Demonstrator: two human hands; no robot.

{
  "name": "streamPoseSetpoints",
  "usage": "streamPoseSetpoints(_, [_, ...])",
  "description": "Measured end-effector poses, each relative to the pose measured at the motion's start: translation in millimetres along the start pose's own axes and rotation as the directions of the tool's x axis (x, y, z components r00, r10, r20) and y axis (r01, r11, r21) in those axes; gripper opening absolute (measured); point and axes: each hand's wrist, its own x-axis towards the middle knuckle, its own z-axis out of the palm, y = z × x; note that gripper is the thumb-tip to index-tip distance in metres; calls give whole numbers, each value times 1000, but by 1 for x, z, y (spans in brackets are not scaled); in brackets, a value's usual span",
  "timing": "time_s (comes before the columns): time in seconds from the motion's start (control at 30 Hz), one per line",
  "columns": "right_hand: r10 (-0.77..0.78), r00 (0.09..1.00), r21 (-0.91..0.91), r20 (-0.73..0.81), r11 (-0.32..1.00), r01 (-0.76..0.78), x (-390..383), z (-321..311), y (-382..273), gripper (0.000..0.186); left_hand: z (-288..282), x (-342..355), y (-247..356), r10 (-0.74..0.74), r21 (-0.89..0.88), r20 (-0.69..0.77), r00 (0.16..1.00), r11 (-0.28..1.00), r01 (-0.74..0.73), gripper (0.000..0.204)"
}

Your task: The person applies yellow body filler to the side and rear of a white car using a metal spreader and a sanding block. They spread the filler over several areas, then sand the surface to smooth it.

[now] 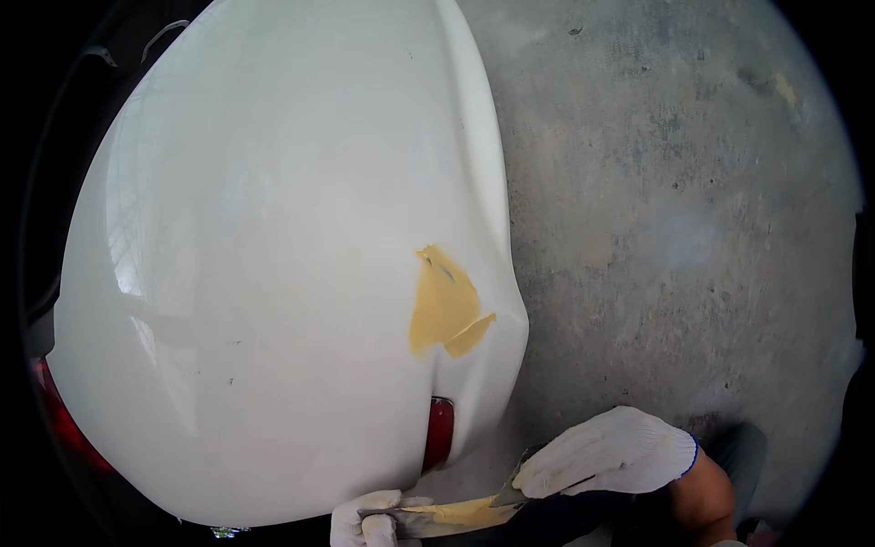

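My left hand [365, 521], in a white knit glove, grips one end of a narrow flat palette [456, 517] smeared with yellow putty. My right hand [606, 453], gloved in white with a blue cuff edge, is closed on a dark putty knife [513, 485]. The knife's edge touches the putty at the palette's right end. Both hands are low in the view, nearest the lower end of a white car body panel [292, 228]. Above them on the panel is an uneven patch of yellow putty [444, 305], with small dark marks near its top.
A red reflector or lamp [439, 434] is set into the panel just below the patch. Another red lamp [68, 419] shows at the far left edge. Grey, stained concrete floor [674, 210] lies right of the panel. My leg [740, 460] appears at lower right.
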Motion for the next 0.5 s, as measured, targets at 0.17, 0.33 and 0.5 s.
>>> streamPoseSetpoints(0.17, [-413,860,-640,-299,755,140,75,-24,11,40,0,1,8,51,-75,-83,995,996,-57,33])
streamPoseSetpoints(0.33, [-643,736,-842,-212,502,196,125,-28,23,34,-1,0,0,65,12,-117,991,998,-64,34])
streamPoseSetpoints(0.5, [-620,769,-802,-156,534,267,115,6,57,33,-1,2,0,60,8,-136,989,998,-60,31])
